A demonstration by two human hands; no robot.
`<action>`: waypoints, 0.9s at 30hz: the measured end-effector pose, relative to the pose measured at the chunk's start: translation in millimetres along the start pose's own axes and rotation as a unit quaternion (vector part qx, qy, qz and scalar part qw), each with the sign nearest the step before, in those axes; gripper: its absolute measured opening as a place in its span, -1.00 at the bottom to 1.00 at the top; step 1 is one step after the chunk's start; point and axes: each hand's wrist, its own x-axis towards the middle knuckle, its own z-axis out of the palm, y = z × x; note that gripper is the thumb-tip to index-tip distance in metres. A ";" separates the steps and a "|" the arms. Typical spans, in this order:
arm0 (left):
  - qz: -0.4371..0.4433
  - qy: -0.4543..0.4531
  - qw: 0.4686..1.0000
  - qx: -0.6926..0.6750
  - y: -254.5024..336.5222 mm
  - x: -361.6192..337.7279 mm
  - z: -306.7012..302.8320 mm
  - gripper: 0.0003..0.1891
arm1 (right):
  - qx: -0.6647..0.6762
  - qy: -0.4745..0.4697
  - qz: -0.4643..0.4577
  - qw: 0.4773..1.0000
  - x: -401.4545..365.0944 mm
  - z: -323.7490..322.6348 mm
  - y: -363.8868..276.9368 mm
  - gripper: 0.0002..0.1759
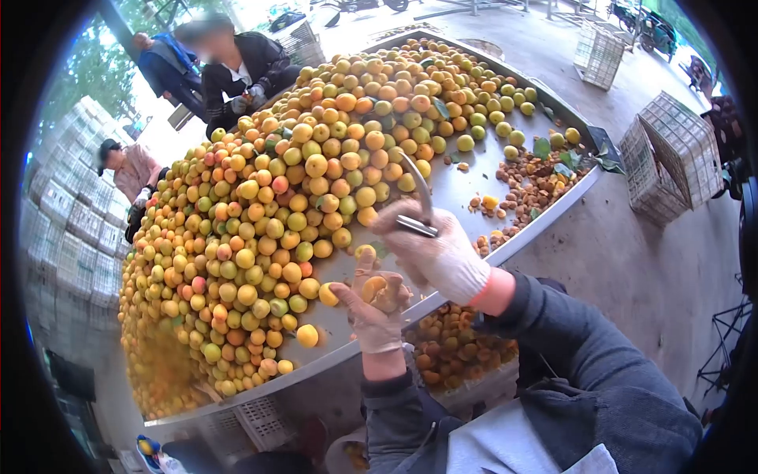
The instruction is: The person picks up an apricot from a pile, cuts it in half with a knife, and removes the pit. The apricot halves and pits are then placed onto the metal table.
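Observation:
My right hand (pixel 442 253), in a pale knit glove, is closed around the dark handle of a curved knife (pixel 418 186), its blade pointing up and away over the tray. Lower and to the left, my gloved left hand (pixel 375 316) has its fingers curled round an apricot (pixel 373 287). One more apricot (pixel 328 295) shows right at the left thumb tip, and another (pixel 365 251) at the fingertips. Beyond both hands, a big heap of yellow-orange apricots (pixel 268 205) covers most of the metal tray (pixel 482 170).
Brown pits (pixel 525 186) lie at the tray's right corner. Below its near edge is a container of halved apricots (pixel 458 347). Plastic crates (pixel 671 154) stand at right, with stacked crates (pixel 71 213) at left. A person (pixel 241 67) works across the heap, another person (pixel 130 174) farther left.

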 end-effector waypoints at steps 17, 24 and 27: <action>0.318 -0.006 0.863 0.392 -17.1 -3.3 13.3 -0.37 | 0.048 -0.118 0.124 0.984 -18.4 -17.8 96.4 -0.43; 0.122 0.166 0.979 -0.007 -5.8 1.6 3.7 -0.46 | -0.092 -0.089 0.170 0.977 -25.5 -4.7 88.0 -0.42; 0.085 0.197 0.976 -0.050 -3.0 5.4 9.8 -0.47 | -0.111 -0.088 0.143 0.980 -26.2 -6.7 88.7 -0.45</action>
